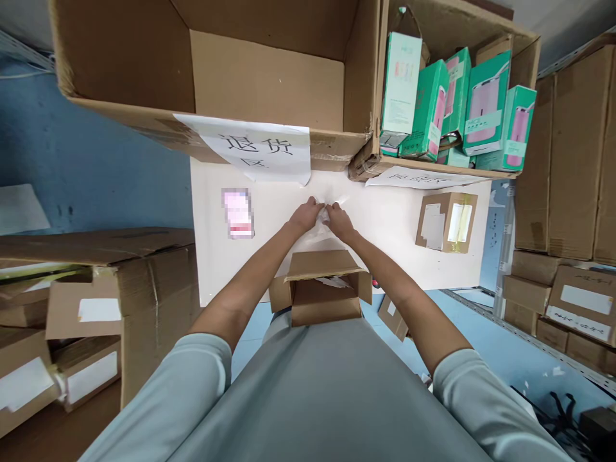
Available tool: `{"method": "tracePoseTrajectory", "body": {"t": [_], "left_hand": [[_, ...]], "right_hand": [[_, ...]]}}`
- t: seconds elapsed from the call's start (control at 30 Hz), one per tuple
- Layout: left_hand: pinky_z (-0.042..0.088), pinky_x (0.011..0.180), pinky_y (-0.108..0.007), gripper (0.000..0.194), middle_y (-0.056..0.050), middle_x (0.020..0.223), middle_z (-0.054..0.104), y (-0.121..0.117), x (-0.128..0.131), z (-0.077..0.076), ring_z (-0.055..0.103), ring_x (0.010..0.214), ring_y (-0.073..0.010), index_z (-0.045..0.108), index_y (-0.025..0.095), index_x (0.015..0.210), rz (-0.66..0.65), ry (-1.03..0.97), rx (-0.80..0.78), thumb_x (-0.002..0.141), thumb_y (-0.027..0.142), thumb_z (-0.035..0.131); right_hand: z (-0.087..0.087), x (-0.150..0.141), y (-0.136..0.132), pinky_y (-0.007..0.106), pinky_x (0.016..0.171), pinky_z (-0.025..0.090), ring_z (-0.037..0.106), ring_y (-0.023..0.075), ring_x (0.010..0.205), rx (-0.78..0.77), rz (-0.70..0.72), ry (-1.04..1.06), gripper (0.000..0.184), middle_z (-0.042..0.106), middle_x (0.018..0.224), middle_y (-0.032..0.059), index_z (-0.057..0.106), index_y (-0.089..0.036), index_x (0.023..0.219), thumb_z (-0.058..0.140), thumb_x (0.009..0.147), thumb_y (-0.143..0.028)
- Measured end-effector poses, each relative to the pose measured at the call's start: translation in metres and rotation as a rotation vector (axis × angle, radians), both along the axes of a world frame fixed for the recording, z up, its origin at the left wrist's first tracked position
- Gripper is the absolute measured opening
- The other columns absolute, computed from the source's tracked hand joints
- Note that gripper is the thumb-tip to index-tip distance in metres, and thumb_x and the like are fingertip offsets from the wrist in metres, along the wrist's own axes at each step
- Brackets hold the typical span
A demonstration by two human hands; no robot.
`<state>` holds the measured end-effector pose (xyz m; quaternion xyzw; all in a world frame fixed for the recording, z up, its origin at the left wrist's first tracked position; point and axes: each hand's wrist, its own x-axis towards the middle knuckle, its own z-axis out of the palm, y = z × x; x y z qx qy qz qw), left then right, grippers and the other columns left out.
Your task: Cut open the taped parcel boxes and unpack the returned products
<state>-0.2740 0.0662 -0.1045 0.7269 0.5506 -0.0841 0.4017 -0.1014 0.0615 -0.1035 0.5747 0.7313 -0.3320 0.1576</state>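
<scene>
Both hands meet over the white table (385, 256), pinching a crumpled piece of clear plastic (321, 221), which looks like a bag or wrap. My left hand (306, 214) grips its left side; my right hand (339, 221) grips its right side close by. Whatever the plastic may contain is too small and glossy to make out. Right below the hands, against my body, an open cardboard box (325, 305) stands with its flaps spread and some light, thin material inside.
A large cardboard bin (269, 74) with a paper sign stands behind the table. Beside it, another carton (527, 61) holds several green product boxes (488, 106). A small taped parcel (445, 221) sits at right, a blurred pink item (238, 213) at left. Stacked parcels (84, 308) fill the left side.
</scene>
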Motion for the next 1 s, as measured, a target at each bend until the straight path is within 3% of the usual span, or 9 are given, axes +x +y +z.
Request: {"method": "tracePoseTrajectory", "body": {"t": [0.1, 0.2, 0.4, 0.5, 0.6, 0.73, 0.8, 0.9, 1.0], "left_hand": [[0.061, 0.113, -0.04, 0.072, -0.017, 0.154, 0.059, -0.009, 0.004, 0.005, 0.078, 0.117, -0.0308, 0.062, 0.022, 0.165, 0.049, -0.018, -0.097, 0.094, 0.024, 0.074], [0.063, 0.106, -0.039, 0.073, -0.018, 0.151, 0.061, -0.016, 0.008, 0.011, 0.079, 0.111, -0.0313, 0.065, 0.018, 0.16, 0.053, -0.003, -0.102, 0.09, 0.029, 0.084], [0.057, 0.116, -0.041, 0.034, -0.017, 0.136, 0.073, -0.018, 0.003, 0.043, 0.074, 0.129, -0.0334, 0.081, 0.017, 0.131, 0.051, -0.02, 0.018, 0.1, 0.015, 0.065], [0.059, 0.112, -0.039, 0.032, -0.012, 0.128, 0.076, -0.024, -0.007, 0.081, 0.076, 0.119, -0.0297, 0.085, 0.019, 0.124, 0.063, -0.147, 0.163, 0.098, 0.013, 0.067], [0.062, 0.1, -0.036, 0.035, -0.008, 0.123, 0.076, -0.051, -0.015, 0.136, 0.078, 0.104, -0.0249, 0.086, 0.022, 0.124, 0.1, -0.28, 0.339, 0.097, 0.013, 0.067], [0.063, 0.088, -0.032, 0.04, -0.006, 0.125, 0.074, -0.12, -0.012, 0.211, 0.075, 0.094, -0.0196, 0.084, 0.027, 0.132, 0.149, -0.303, 0.492, 0.102, 0.015, 0.06], [0.063, 0.086, -0.031, 0.043, -0.007, 0.131, 0.073, -0.161, -0.007, 0.233, 0.076, 0.098, -0.0195, 0.081, 0.03, 0.137, 0.179, -0.255, 0.509, 0.105, 0.016, 0.056], [0.062, 0.081, -0.031, 0.045, -0.011, 0.138, 0.072, -0.214, 0.002, 0.234, 0.077, 0.103, -0.0211, 0.078, 0.031, 0.145, 0.186, -0.175, 0.475, 0.11, 0.018, 0.052], [0.063, 0.082, -0.031, 0.043, -0.013, 0.141, 0.072, -0.246, 0.007, 0.204, 0.078, 0.113, -0.0242, 0.075, 0.028, 0.146, 0.147, -0.149, 0.404, 0.113, 0.019, 0.05]], "right_hand": [[0.006, 0.001, -0.008, 0.046, 0.112, 0.06, 0.078, 0.0351, 0.123, 0.023, -0.023, 0.035, 0.045, 0.071, 0.148, 0.0245, 0.069, -0.011, 0.153, 0.063, 0.109, -0.013], [0.011, 0.003, -0.011, 0.042, 0.111, 0.06, 0.079, 0.032, 0.123, 0.035, -0.042, 0.078, 0.042, 0.08, 0.138, 0.0191, 0.078, -0.015, 0.139, 0.057, 0.105, -0.005], [0.036, 0.003, -0.017, 0.036, 0.112, 0.059, 0.081, 0.0279, 0.122, 0.073, -0.085, 0.216, 0.032, 0.087, 0.13, 0.0095, 0.084, -0.019, 0.122, 0.066, 0.099, -0.007], [0.067, 0.014, -0.027, 0.036, 0.109, 0.06, 0.082, 0.0262, 0.11, 0.153, -0.17, 0.364, 0.03, 0.087, 0.128, 0.0077, 0.084, -0.019, 0.117, 0.07, 0.094, -0.007], [0.115, 0.03, -0.053, 0.034, 0.098, 0.063, 0.08, 0.0235, 0.096, 0.29, -0.208, 0.563, 0.027, 0.085, 0.123, 0.0057, 0.083, -0.021, 0.113, 0.07, 0.093, -0.009], [0.184, 0.047, -0.111, 0.032, 0.088, 0.062, 0.075, 0.0227, 0.094, 0.407, -0.114, 0.637, 0.028, 0.079, 0.117, 0.0049, 0.081, -0.024, 0.123, 0.066, 0.101, -0.017], [0.207, 0.052, -0.143, 0.031, 0.085, 0.061, 0.073, 0.0226, 0.092, 0.421, -0.047, 0.519, 0.033, 0.076, 0.116, 0.006, 0.079, -0.026, 0.13, 0.059, 0.105, -0.017], [0.215, 0.057, -0.183, 0.03, 0.079, 0.059, 0.072, 0.0241, 0.095, 0.375, 0.085, 0.33, 0.04, 0.073, 0.117, 0.0091, 0.078, -0.027, 0.136, 0.051, 0.109, -0.016], [0.197, 0.062, -0.207, 0.033, 0.083, 0.06, 0.073, 0.0285, 0.106, 0.281, 0.256, 0.24, 0.041, 0.074, 0.12, 0.0134, 0.078, -0.024, 0.138, 0.047, 0.112, -0.017]]}}
